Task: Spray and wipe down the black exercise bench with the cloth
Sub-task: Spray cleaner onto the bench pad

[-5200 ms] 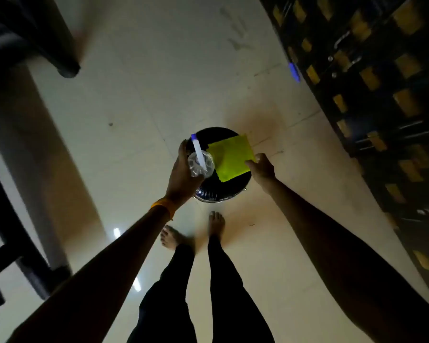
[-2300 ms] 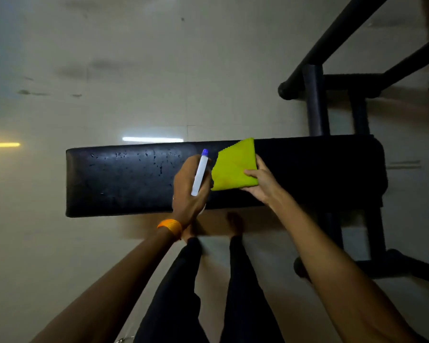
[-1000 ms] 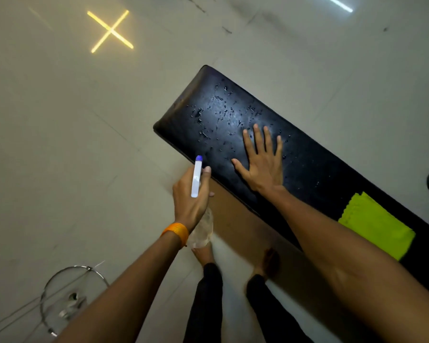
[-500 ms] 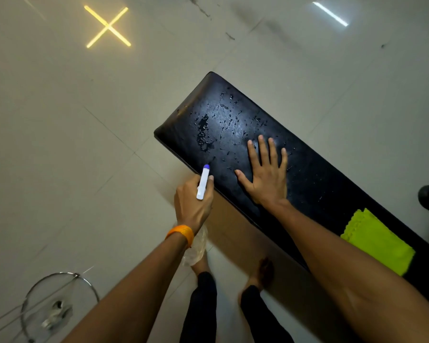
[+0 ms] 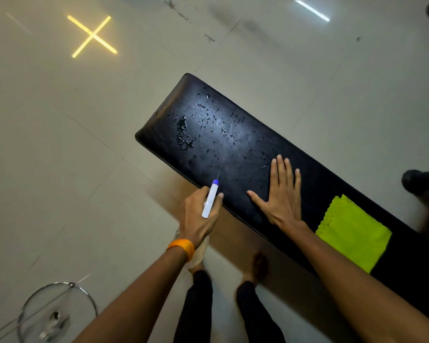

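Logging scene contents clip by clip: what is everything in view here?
exercise bench: one, black, diagonal on the floor, droplets on top
cloth: one, yellow-green, folded on the bench
spray bottle: one, white nozzle, blue tip, in left hand
metal-rimmed round object: one, silver, floor, lower left
cross-shaped light reflection: one, yellow, floor, upper left
wristband: one, orange, left wrist
left hand: one, grips the spray bottle
right hand: one, fingers straight, flat on the bench
feet: two, bare, beside the bench
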Action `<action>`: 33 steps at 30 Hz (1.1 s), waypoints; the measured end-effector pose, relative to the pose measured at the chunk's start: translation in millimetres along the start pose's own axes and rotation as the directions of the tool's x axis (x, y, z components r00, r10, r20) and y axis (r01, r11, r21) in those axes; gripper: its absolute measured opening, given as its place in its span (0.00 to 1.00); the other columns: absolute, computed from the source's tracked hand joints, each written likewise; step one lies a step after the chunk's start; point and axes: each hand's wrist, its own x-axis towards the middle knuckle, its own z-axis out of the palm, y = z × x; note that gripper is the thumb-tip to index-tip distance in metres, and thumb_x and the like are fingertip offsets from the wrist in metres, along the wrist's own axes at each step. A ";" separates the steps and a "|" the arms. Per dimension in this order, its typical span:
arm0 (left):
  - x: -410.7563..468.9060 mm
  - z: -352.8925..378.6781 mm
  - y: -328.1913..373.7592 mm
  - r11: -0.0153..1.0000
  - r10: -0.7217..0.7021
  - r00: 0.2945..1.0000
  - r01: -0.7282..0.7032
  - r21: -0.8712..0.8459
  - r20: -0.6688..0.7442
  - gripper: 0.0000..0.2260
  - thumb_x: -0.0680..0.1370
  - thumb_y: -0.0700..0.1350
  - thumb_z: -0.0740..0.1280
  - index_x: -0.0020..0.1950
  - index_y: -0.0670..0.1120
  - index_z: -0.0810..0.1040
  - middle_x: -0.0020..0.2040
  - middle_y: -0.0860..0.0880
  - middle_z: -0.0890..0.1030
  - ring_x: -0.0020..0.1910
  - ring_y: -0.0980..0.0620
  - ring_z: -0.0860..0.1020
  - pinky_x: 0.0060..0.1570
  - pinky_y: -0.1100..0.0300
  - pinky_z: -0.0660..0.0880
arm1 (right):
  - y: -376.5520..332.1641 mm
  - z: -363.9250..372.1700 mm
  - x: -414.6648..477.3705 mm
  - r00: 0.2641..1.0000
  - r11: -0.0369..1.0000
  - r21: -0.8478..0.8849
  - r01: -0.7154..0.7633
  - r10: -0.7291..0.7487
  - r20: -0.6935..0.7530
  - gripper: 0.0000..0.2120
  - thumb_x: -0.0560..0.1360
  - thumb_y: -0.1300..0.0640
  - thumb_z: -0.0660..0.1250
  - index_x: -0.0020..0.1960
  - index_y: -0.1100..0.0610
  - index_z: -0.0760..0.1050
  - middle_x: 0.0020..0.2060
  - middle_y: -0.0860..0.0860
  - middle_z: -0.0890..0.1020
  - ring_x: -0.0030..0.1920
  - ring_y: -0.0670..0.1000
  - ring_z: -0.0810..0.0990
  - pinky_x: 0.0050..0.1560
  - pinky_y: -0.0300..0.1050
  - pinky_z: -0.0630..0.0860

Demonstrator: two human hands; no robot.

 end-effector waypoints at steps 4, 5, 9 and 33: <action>-2.6 15.8 0.7 0.998 -0.026 1.000 0.026 0.049 -0.003 0.20 0.79 0.61 0.60 0.37 0.47 0.74 0.29 0.49 0.76 0.27 0.46 0.78 0.29 0.45 0.79 | 5.2 1.4 -3.9 1.000 1.000 0.000 0.016 -0.016 0.000 0.50 0.75 0.25 0.46 0.82 0.60 0.43 0.82 0.55 0.45 0.82 0.54 0.42 0.80 0.62 0.47; -3.7 19.1 1.7 0.998 -0.029 1.000 0.028 0.060 0.003 0.20 0.78 0.62 0.60 0.37 0.47 0.74 0.29 0.49 0.76 0.27 0.46 0.78 0.29 0.45 0.79 | 4.7 1.0 -3.8 1.000 1.000 0.007 0.017 -0.017 0.002 0.50 0.75 0.25 0.47 0.82 0.60 0.43 0.82 0.55 0.46 0.82 0.54 0.42 0.80 0.62 0.46; -12.9 26.8 4.6 0.996 0.023 0.996 -0.030 0.087 0.087 0.18 0.78 0.61 0.62 0.38 0.48 0.74 0.31 0.49 0.76 0.28 0.46 0.77 0.29 0.44 0.79 | 7.5 -2.7 -8.2 1.000 0.999 0.034 -0.013 0.012 0.028 0.51 0.75 0.24 0.46 0.82 0.60 0.43 0.82 0.55 0.45 0.82 0.54 0.42 0.81 0.62 0.45; -64.9 73.5 43.2 0.980 0.169 0.963 -0.186 0.066 0.209 0.15 0.80 0.61 0.65 0.41 0.51 0.73 0.35 0.50 0.77 0.33 0.46 0.79 0.33 0.44 0.80 | 100.7 -20.7 -79.8 0.951 0.935 0.301 -0.188 0.249 -0.181 0.30 0.78 0.49 0.65 0.76 0.58 0.65 0.76 0.57 0.68 0.78 0.58 0.63 0.79 0.57 0.57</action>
